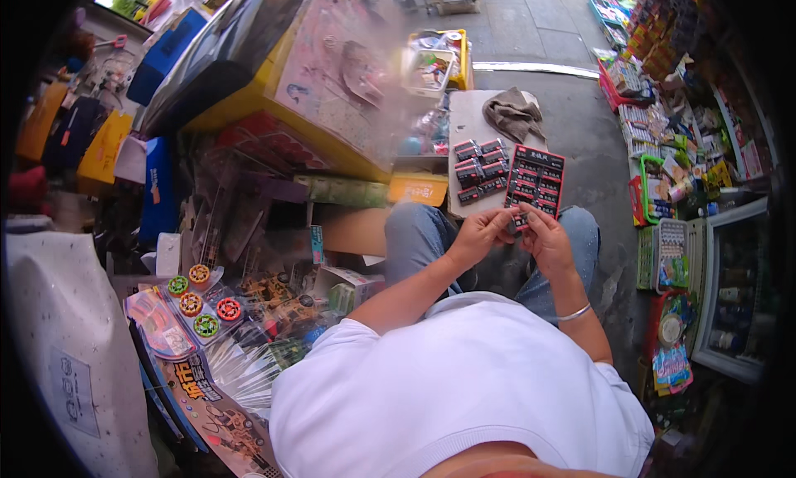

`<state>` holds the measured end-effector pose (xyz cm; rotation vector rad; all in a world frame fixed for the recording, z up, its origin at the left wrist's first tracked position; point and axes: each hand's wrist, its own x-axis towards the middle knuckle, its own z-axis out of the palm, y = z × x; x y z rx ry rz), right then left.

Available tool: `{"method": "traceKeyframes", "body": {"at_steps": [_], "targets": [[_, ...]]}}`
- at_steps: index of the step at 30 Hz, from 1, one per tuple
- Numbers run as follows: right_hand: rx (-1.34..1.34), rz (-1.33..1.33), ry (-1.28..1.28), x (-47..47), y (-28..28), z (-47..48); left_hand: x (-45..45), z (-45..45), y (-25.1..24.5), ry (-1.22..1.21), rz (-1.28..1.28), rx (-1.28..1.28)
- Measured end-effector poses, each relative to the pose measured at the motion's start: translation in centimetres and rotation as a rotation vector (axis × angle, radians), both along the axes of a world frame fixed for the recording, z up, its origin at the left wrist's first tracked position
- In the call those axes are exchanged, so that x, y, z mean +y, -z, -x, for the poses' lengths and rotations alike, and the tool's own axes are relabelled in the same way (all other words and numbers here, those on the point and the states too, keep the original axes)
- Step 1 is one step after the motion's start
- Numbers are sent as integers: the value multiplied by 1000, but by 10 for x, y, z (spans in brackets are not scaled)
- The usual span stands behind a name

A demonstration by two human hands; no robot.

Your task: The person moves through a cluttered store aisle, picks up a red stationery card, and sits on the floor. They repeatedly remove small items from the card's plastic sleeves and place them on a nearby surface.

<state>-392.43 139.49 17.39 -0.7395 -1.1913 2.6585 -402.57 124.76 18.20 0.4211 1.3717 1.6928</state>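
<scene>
My left hand [485, 229] and my right hand [547, 238] meet over my lap, fingertips pinched on a small black packet [517, 222]. Just beyond the fingers, a black display card [536, 173] with a red border carries rows of small black packets with writing. Its lower end lies behind my fingers, so I cannot tell if the pinched packet is attached to it. Left of the card, several loose black packets [479, 172] lie in a pile on a small white table [463, 114]. A crumpled grey-brown cloth [515, 114] rests at the table's far end.
At left, a large carton [336, 74] rises beside packaged toys, among them a blister pack of colourful wheels [202, 297]. Beyond the table is a yellow crate [461, 58]. On the right, baskets of goods [659, 186] and a glass-door cooler [734, 285] line the floor.
</scene>
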Motion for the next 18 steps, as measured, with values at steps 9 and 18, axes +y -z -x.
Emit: {"method": "traceKeyframes", "body": {"at_steps": [9,18], "targets": [[-8,-181,138,16,2,-19,4,3,7,-197,35,61],[55,-349,24,8,13,-18,4,-1,22,25,83,163]]}}
